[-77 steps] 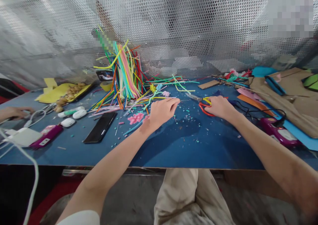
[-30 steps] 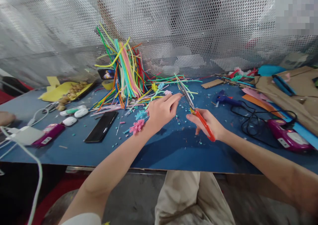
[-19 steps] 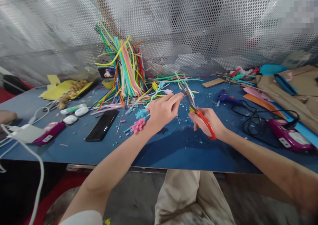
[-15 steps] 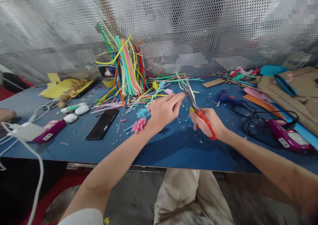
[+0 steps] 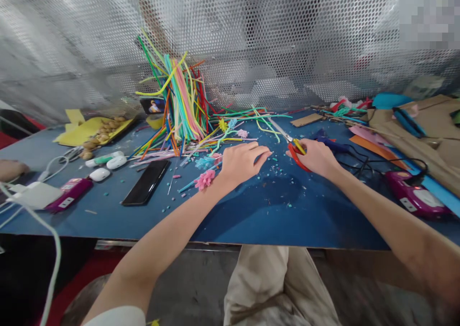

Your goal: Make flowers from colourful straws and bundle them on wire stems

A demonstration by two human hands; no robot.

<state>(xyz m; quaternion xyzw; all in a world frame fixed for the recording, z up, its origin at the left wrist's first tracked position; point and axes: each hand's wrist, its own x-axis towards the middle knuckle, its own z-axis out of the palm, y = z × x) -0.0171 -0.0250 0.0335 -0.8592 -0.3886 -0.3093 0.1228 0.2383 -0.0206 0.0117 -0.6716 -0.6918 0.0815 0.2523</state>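
Head view: cluttered blue table [image 5: 251,220] before perforated metal screen [image 5: 287,38].

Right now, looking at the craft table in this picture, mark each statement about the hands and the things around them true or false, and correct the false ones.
1. The right hand has its grip on the red-handled scissors. True.
2. The scissors are raised high above the blue table. False: they lie low at the tabletop, blades pointing away from the person.
3. The left hand holds the black phone. False: the phone lies flat on the table, apart from that hand.
4. A bundle of coloured pipe cleaners stands against the perforated metal screen. True.
5. A pink pipe-cleaner flower lies just beside the left wrist. True.
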